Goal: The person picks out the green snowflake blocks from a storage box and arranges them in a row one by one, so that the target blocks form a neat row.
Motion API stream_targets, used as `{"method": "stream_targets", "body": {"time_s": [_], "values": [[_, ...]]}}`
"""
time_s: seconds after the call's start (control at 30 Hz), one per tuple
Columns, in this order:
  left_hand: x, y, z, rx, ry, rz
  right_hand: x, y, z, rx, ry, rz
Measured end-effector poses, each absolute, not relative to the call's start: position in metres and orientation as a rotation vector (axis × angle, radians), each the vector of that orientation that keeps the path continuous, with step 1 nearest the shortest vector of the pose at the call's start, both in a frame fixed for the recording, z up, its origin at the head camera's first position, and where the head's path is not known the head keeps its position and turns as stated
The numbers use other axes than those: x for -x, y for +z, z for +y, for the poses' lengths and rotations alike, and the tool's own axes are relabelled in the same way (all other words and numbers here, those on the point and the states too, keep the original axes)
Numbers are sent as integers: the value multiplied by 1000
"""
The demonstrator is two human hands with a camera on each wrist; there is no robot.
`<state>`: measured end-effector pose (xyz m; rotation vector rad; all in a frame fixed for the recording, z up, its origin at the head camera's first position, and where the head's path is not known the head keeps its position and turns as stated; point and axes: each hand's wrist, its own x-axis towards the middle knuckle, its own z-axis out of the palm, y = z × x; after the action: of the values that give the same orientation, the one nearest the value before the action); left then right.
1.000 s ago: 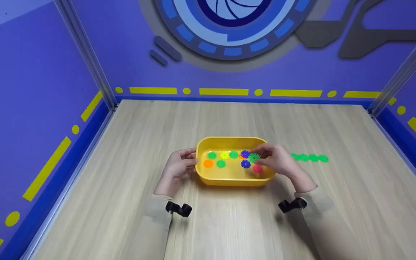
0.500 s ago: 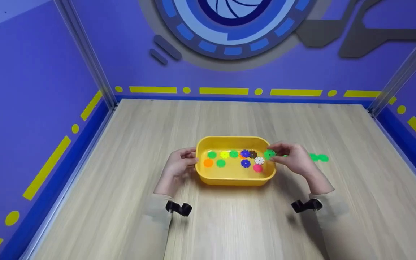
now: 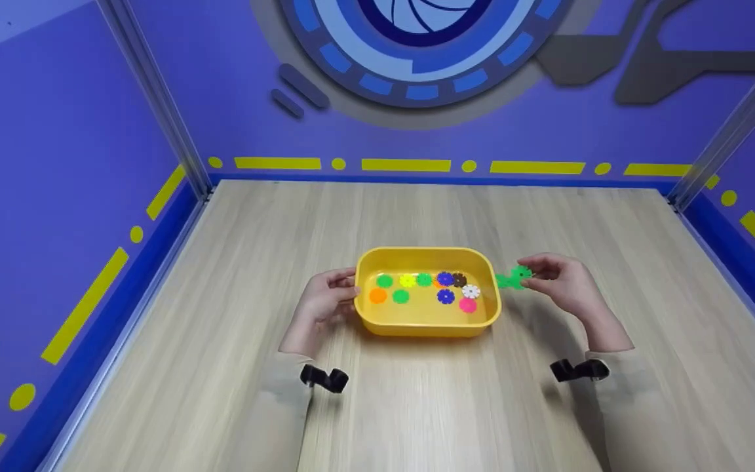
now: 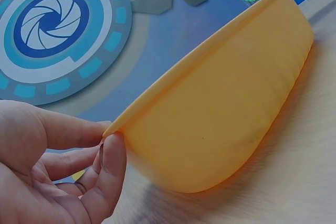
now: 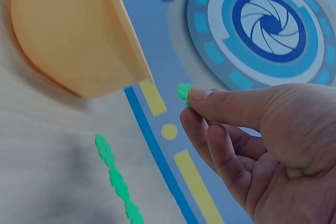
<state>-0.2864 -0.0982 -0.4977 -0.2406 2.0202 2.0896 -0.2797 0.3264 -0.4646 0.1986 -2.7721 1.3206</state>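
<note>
My left hand pinches the left rim of a yellow plastic tub between thumb and fingers. Just beyond the tub's right side, my right hand holds a green snowflake-shaped toy disc by its edge, raised above the table. Below it, a row of green snowflake discs lies on the wood, partly covered by that hand in the head view. Inside the tub are loose discs of several colours, among them a white disc, a pink disc and an orange disc.
The pale wooden table is bounded by a blue-purple back wall and side walls. A black wrist mount sits on the left sleeve, and another black mount on the right.
The right hand has lifted a green disc out of the tub and carried it rightward past the rim, uncovering the white and brown discs inside. My left hand has stayed at the rim.
</note>
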Motion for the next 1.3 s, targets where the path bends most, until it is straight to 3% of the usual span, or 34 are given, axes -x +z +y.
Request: {"method": "stream_targets", "body": {"time_s": [0.67, 1.3], "values": [[286, -496, -97, 247, 2104, 2000, 278, -480, 391, 42, 1377, -2696], [287, -498, -97, 231, 2133, 1992, 281, -495, 433, 474, 1535, -2563]]}}
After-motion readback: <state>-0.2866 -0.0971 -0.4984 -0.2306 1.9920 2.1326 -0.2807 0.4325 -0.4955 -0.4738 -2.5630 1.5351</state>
